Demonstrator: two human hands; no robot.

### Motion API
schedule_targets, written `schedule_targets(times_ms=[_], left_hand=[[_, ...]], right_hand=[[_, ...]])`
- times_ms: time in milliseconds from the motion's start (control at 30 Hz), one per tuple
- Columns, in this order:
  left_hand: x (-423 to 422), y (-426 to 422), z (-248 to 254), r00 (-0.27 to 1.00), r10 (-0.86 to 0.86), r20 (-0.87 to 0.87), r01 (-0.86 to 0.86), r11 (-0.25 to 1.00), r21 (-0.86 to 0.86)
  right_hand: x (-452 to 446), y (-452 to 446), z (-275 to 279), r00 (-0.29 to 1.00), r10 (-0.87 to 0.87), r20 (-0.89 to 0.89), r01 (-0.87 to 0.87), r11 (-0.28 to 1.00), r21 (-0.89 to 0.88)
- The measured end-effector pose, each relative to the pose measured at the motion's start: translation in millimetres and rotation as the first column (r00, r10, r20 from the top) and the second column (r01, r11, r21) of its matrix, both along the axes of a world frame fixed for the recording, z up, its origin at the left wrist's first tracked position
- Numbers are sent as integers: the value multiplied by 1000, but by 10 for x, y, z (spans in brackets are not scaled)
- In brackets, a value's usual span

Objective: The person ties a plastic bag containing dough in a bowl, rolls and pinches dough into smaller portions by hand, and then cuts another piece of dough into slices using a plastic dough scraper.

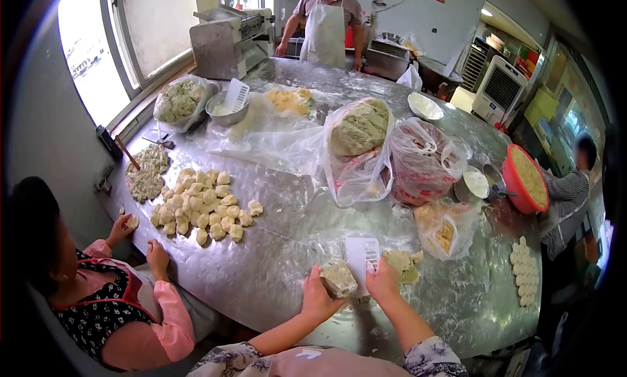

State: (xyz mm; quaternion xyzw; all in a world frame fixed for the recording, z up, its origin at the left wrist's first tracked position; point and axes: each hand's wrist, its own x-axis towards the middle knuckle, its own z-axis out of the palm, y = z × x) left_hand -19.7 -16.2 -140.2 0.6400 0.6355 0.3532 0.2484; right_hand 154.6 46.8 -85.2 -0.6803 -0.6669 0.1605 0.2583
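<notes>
My left hand (319, 296) is wrapped round the left side of a greyish-green block of dough (339, 278), just above the metal table. In my right hand (384, 280) is a white plastic scraper (360, 259) with slots, gripped at its right edge; the blade stands close against the right side of the block. Whether they touch is hard to tell. Right of my right hand lie flattened greenish dough pieces (406, 264) on the floured tabletop.
A metal table (294, 213) holds dough balls (202, 204), filling (147, 174), bagged dough (358, 132), a reddish bag (424, 161), a red basin (524, 179) and small rounds (524, 272). Co-workers are at left (124, 311), right (568, 194) and far side (324, 27).
</notes>
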Motion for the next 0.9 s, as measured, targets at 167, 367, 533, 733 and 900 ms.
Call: schedule_targets(times_ms=[167,367,533,733,900], left_hand=[[24,99,78,990,28,137,-24,999,-26],[-167,589,398,995,55,88,-33,972,-231],[-435,560,802,997,46,-56,-59,965,-254],[-439,235,685,979,-148,-142,118,972,-201],[-418,122,629,1000,-3,29,10,968,-253]], right_hand=[[118,-35,-16,999,-23,24,22,999,44],[3,-50,193,988,144,51,-143,989,-27],[-151,-90,407,943,331,42,-322,935,-150],[-108,-204,322,983,160,85,-140,969,-204],[-27,-322,652,991,132,-2,-132,990,-45]])
